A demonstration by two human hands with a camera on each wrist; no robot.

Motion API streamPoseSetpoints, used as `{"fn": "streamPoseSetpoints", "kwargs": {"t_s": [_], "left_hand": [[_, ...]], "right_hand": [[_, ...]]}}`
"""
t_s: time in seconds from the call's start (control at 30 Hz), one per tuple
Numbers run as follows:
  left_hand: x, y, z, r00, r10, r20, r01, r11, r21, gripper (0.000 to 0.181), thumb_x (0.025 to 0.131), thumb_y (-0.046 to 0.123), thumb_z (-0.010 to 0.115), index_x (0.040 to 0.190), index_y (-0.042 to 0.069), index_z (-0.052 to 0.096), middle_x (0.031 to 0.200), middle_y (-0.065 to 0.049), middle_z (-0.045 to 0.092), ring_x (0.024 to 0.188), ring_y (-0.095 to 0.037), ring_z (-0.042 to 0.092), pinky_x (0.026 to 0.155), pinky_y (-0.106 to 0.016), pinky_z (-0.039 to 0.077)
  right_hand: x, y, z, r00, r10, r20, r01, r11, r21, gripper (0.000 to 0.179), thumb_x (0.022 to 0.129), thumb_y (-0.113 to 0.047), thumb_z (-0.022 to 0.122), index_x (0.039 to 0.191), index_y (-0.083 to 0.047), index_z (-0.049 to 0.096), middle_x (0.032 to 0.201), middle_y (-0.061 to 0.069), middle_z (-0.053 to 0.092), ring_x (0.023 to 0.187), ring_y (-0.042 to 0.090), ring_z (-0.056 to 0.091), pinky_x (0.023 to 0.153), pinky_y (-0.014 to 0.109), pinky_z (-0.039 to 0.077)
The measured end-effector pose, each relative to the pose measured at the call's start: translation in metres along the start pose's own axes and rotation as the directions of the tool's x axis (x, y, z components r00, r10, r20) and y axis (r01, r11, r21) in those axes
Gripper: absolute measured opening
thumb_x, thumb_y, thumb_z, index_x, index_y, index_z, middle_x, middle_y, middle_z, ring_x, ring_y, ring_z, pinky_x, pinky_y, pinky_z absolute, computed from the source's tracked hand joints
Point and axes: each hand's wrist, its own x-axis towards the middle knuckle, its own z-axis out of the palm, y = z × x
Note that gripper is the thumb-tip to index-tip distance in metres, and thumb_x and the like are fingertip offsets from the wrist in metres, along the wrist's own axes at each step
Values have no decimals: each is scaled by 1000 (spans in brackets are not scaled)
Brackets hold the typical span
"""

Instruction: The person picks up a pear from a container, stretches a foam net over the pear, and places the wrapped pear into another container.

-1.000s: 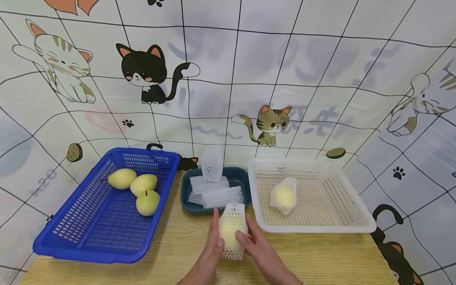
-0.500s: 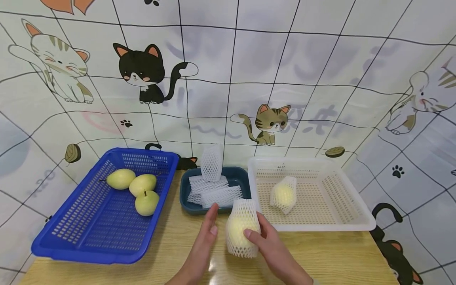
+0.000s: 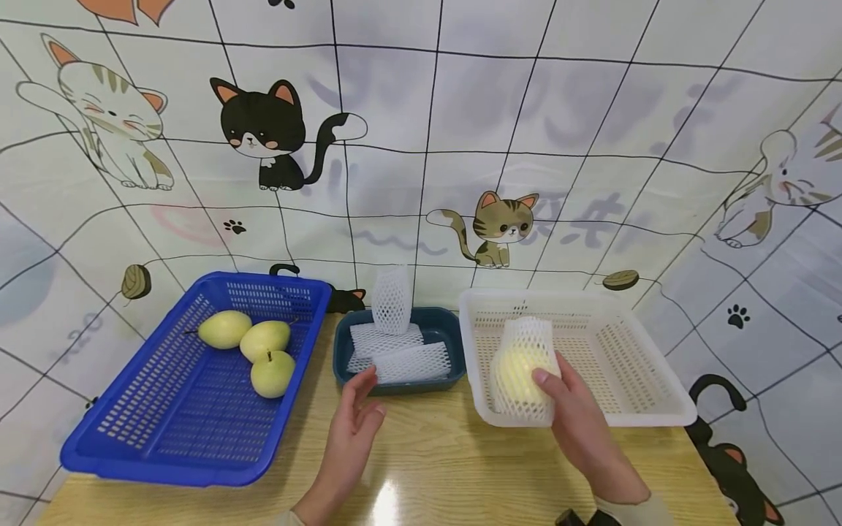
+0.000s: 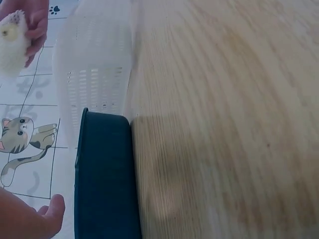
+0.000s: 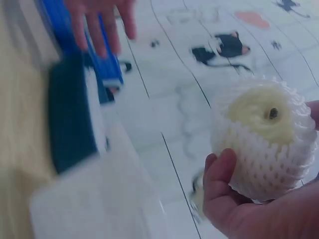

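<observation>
My right hand (image 3: 582,424) grips a pale yellow-green pear (image 3: 522,372) in a white foam net sleeve (image 3: 509,398), above the near left part of the white basket (image 3: 647,418). In the right wrist view the pear's dark-centred end (image 5: 273,113) shows at the sleeve's opening, thumb and fingers round the net. The sleeved pear seen in that basket earlier is hidden behind the held one. Holding nothing, my left hand (image 3: 349,438) has loosely bent fingers near the front edge of the teal tray (image 3: 421,389). Several foam net sleeves (image 3: 411,363) lie in this tray, one standing up.
At the left a blue basket (image 3: 177,478) holds three bare pears (image 3: 272,374). All the containers stand on a wooden table (image 3: 447,475) against a wall covering (image 3: 395,146) with cat drawings. A dark object (image 3: 585,519) shows at my right wrist.
The right hand has carried the sleeved pear rightward from the table's middle to over the white basket. The left hand has let go of it and moved left.
</observation>
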Motion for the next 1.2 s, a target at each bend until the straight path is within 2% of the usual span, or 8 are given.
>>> {"fn": "streamPoseSetpoints", "kwargs": {"t_s": [0.1, 0.2, 0.47, 0.67, 0.83, 1.03, 1.13, 1.2], "left_hand": [[1, 1, -2, 1000, 6, -28, -6, 1000, 13, 53, 97, -10, 54, 149, -3, 43, 156, -21, 43, 140, -26, 45, 103, -21, 46], [2, 2, -4, 999, 23, -42, -22, 999, 28, 54, 96, -10, 56, 147, -2, 45, 155, -18, 45, 140, -24, 45, 104, -23, 47], [5, 0, -10, 994, 57, -89, -56, 998, 18, 55, 92, -16, 56, 144, -5, 45, 150, -17, 48, 139, -19, 47, 105, -24, 47], [6, 1, -12, 994, 52, -96, -52, 999, -2, 56, 92, -17, 54, 145, -6, 42, 149, -12, 49, 139, -16, 47, 105, -23, 46], [6, -1, -12, 993, 55, -102, -56, 998, -12, 57, 91, -17, 54, 145, -7, 41, 149, -13, 50, 137, -11, 48, 104, -23, 46], [6, -2, -12, 991, 67, -118, -68, 998, -9, 57, 89, -18, 54, 144, -8, 42, 148, -19, 51, 136, -12, 49, 103, -21, 46], [5, -2, -12, 991, 61, -120, -62, 998, -4, 57, 89, -18, 53, 145, -9, 42, 148, -22, 50, 137, -15, 48, 104, -21, 46], [5, -2, -13, 991, 59, -119, -59, 998, 3, 57, 90, -18, 54, 145, -8, 42, 148, -21, 51, 137, -17, 48, 104, -23, 46]], "right_hand": [[10, -10, -26, 1000, 20, -11, -22, 993, -115, 57, 111, -24, 46, 158, -2, 22, 114, 2, 63, 98, 12, 65, 82, 29, 56], [22, -19, -51, 998, 51, -37, -59, 960, -273, 64, 111, -34, 47, 160, -3, 18, 117, 5, 59, 95, 11, 64, 80, 28, 56], [61, -31, -97, 988, 110, -109, -154, 762, -628, 87, 106, -48, 52, 160, 7, 12, 134, 30, 49, 94, 23, 64, 74, 37, 59], [89, -29, -122, 974, 211, -79, -205, 683, -701, 81, 105, -46, 55, 151, 13, 23, 116, 26, 58, 84, 23, 69, 69, 39, 59], [107, -24, -136, 953, 293, -72, -238, 584, -776, 70, 104, -43, 57, 136, 15, 39, 104, 18, 58, 82, 24, 59, 68, 39, 52], [128, -14, -140, 903, 425, -64, -275, 457, -846, 58, 97, -40, 64, 118, 13, 49, 83, 9, 57, 62, 16, 47, 54, 28, 39], [134, -7, -140, 880, 471, -63, -294, 435, -851, 51, 96, -37, 65, 111, 10, 54, 76, 8, 58, 56, 14, 45, 52, 26, 38], [136, -3, -140, 867, 492, -80, -328, 441, -835, 54, 95, -36, 67, 115, 12, 53, 81, 10, 59, 61, 16, 51, 56, 28, 44]]}}
